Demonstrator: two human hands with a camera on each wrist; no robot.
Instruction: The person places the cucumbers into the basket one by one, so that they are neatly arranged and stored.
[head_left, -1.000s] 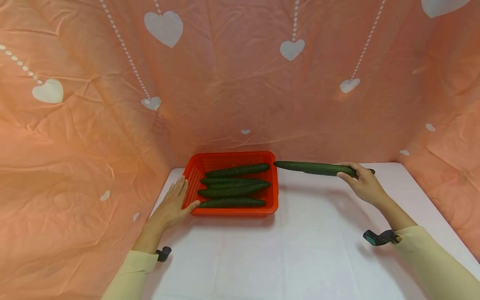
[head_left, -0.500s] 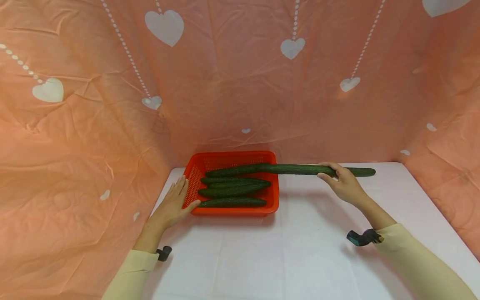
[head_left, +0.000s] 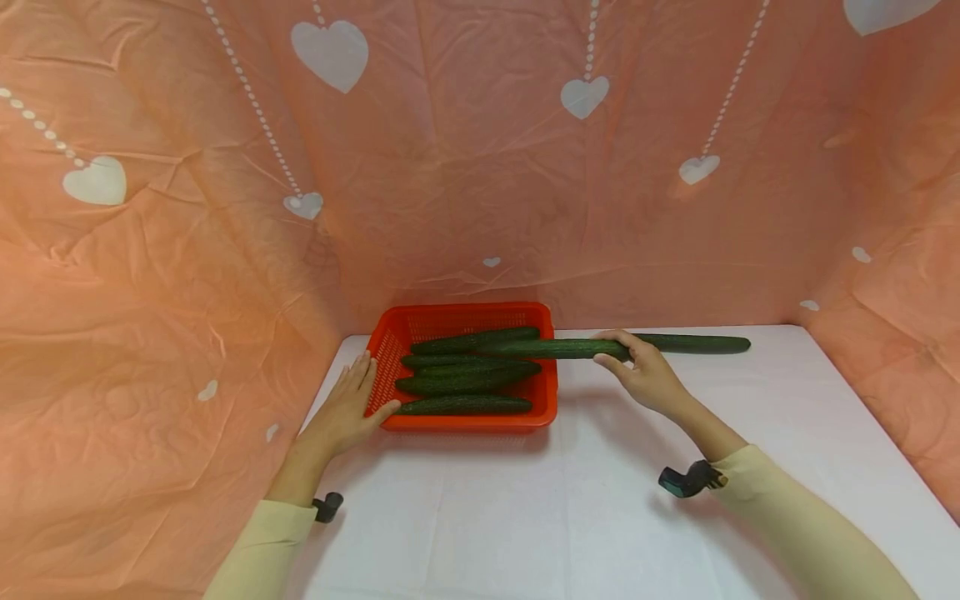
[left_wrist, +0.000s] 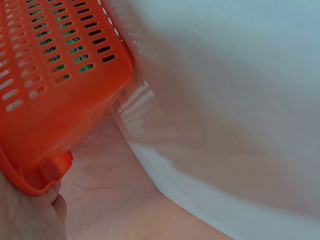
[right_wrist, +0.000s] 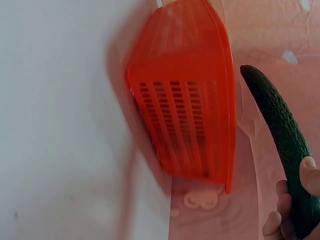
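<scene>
My right hand (head_left: pixel 641 375) grips a long dark green cucumber (head_left: pixel 573 348) near its right end. Its left part reaches over the right rim of a red plastic basket (head_left: pixel 468 422). In the right wrist view, thumb and fingers wrap round the cucumber (right_wrist: pixel 280 127), raised beside the basket (right_wrist: pixel 180 65). Several cucumbers (head_left: pixel 457 405) lie side by side in the basket. My left hand (head_left: pixel 343 417) rests on the basket's left front corner, its fingers straight along the left rim and thumb at the front edge. The left wrist view shows the palm (left_wrist: pixel 30 215) against the rim.
Another cucumber (head_left: pixel 701 343) lies on the white tabletop (head_left: pixel 495 517) at the back right, partly behind my right hand. Orange cloth (head_left: pixel 465 183) with white hearts hangs behind and at both sides of the table.
My right hand has moved left with the cucumber, bringing its left end from beside the basket to over it. The cucumber at the back right is more exposed. My left hand stays put.
</scene>
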